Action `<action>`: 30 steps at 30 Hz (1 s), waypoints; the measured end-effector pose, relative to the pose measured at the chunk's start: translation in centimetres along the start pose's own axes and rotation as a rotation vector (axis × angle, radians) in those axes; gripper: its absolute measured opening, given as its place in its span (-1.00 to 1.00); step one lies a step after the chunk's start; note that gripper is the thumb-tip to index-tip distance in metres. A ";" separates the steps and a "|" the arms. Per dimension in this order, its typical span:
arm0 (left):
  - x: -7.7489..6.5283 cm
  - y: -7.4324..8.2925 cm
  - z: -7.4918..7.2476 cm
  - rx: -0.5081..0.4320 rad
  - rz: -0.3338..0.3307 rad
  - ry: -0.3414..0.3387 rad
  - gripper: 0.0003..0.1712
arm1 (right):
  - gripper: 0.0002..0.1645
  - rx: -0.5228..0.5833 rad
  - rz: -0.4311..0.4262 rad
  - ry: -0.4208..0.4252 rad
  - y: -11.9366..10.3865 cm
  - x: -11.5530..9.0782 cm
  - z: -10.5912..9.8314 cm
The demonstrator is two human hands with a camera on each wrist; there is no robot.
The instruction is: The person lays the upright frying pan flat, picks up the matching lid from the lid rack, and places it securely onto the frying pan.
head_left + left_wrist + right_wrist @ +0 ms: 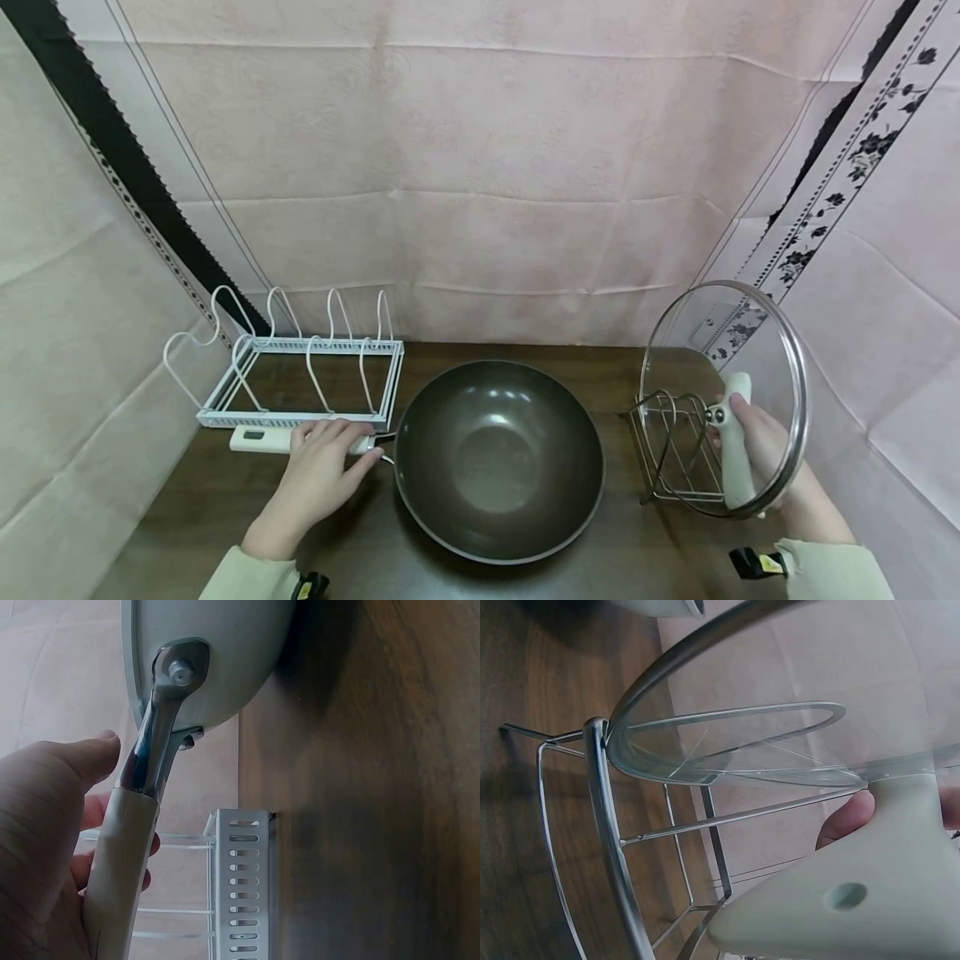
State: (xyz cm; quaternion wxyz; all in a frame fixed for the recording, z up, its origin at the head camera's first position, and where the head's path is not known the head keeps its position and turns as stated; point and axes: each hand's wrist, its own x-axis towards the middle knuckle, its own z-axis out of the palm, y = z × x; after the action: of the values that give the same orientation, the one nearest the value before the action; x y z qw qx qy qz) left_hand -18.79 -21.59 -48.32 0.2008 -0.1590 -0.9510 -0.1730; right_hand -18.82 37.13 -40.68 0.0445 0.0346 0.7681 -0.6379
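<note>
My left hand [318, 475] grips a dark-lined wok [498, 467] by its pale handle [258, 439]. In the left wrist view the fingers wrap behind that handle, and the thumb [94, 757] lies along its near side by the metal neck. The wok sits face up at the middle of the tabletop. At the right, my right hand [761, 442] holds a glass lid [799, 400] by its pale green handle [738, 462]. The lid stands on edge, its steel rim right at the wire rack [611, 840]. Part of the right hand is hidden behind the lid's handle.
A white dish rack [292, 419] with upright wire loops stands at the left, just behind the wok handle. The brown wooden tabletop [360, 542] meets cloth-covered walls [480, 250] at the back and both sides.
</note>
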 end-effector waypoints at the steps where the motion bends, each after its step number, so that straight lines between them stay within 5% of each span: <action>1: 0.0 0.0 0.0 -0.002 -0.001 0.002 -0.66 | -0.57 0.011 0.004 0.000 0.0 0.0 0.0; 17: 1.2 3.1 -0.1 -0.106 -0.017 -0.009 -0.48 | -0.55 0.062 -0.015 0.015 0.3 0.2 0.1; 23: 2.7 6.9 0.0 -0.204 -0.023 0.014 -0.28 | -0.57 0.096 -0.023 0.004 0.6 0.3 -0.1; 30: 4.1 12.5 0.7 -0.372 -0.048 -0.039 -0.19 | -0.50 0.095 -0.002 -0.001 0.2 0.1 0.0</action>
State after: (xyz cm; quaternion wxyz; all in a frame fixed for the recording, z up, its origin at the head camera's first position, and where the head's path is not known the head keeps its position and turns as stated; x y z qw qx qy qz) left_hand -17.91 -9.30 -43.80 0.1454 -0.1737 -0.9099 -0.3476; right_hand -18.90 37.14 -40.87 0.0427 0.0358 0.7370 -0.6736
